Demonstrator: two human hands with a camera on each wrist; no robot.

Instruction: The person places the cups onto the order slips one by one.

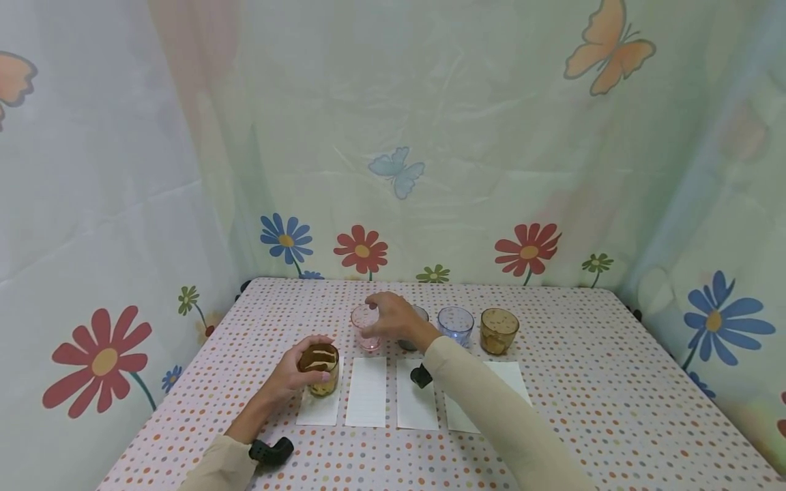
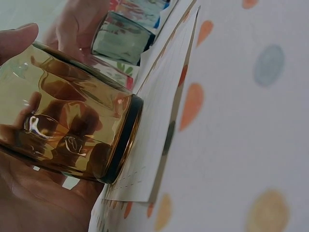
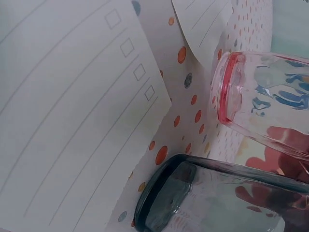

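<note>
An amber glass (image 1: pixel 323 383) is held by my left hand (image 1: pixel 293 368), thumb on the near side and fingers round the far side. The left wrist view shows this amber glass (image 2: pixel 72 116) with its base close to a white paper slip; I cannot tell whether they touch. My right hand (image 1: pixel 394 319) reaches over the back row, thumb and fingers spread apart beside a clear pink glass (image 1: pixel 362 320). Partly behind that hand stands a grey glass (image 1: pixel 422 314). In the right wrist view, the pink glass (image 3: pixel 265 92) and grey glass (image 3: pixel 217 193) stand side by side.
To the right in the row are a clear blue glass (image 1: pixel 456 324) and another amber glass (image 1: pixel 499 331). Several white paper slips (image 1: pixel 366 395) lie before the glasses on the dotted tablecloth (image 1: pixel 589 382). A flowered curtain (image 1: pixel 467 204) surrounds the table's back and sides.
</note>
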